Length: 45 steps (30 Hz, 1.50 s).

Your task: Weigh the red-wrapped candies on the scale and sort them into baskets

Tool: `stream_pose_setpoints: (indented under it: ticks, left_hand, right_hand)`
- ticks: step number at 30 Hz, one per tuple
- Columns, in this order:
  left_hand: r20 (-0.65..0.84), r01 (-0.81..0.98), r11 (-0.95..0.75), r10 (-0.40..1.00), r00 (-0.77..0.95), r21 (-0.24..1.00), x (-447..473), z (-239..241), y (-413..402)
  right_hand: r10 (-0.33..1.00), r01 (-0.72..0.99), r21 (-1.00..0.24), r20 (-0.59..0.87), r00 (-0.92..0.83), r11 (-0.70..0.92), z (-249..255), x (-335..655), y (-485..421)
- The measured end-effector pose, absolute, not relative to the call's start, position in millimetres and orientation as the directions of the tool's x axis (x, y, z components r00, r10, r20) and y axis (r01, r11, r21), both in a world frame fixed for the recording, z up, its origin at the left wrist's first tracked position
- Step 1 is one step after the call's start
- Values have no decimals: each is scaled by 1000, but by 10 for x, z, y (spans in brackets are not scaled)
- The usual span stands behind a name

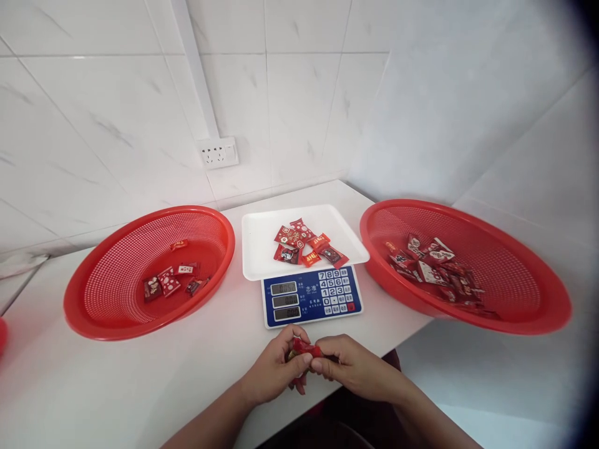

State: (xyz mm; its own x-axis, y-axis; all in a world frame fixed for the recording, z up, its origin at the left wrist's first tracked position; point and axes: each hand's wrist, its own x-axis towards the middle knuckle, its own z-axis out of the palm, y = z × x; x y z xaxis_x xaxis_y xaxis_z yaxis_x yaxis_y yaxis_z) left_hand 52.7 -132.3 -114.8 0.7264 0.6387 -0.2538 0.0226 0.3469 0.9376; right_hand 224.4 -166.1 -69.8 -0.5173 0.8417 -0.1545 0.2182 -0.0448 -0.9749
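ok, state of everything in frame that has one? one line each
left hand: closed on small red wrapped packets, grip shared with right
right hand: closed on the same packets
blue-fronted digital scale: on, displays lit, digits unreadable
white square scale tray: loaded, several red packets
left red perforated plastic basket: a few packets at the bottom
right red perforated plastic basket: pile of packets
white wall socket: nothing plugged in

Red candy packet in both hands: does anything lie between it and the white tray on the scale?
Nothing visible does. Both hands, left and right, hold the red candy packet at the table's near edge. Between it and the white tray lies only the scale's blue keypad panel, low and flat, with open air above it.
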Motion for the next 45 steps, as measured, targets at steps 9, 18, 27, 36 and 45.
stream_pose_setpoints:
  ticks: [9,18,27,36,45]
  left_hand:
    - [-289,50,364,638,714,930,502,-1209,-1291]
    - [-268,85,316,597,756,945,516,-1177,-1313]
    - [-264,102,294,589,763,950,510,-1205,-1303]
    - [-252,111,257,622,741,960,500,-1261,-1281]
    - [-228,138,186,650,725,973,509,-1243,-1275]
  right_hand:
    - [880,287,-954,-204,-428,-82,-855,2348,-1672]
    - [868,314,-944,-235,-437,-97,-907,2310,-1650]
    - [881,339,-941,-156,-448,6,-939,2230,-1644]
    - [897,347,-938,-165,-411,-13,-934,2202,-1649]
    - [895,354,-934,-192,-403,-41,-961,2196,-1657]
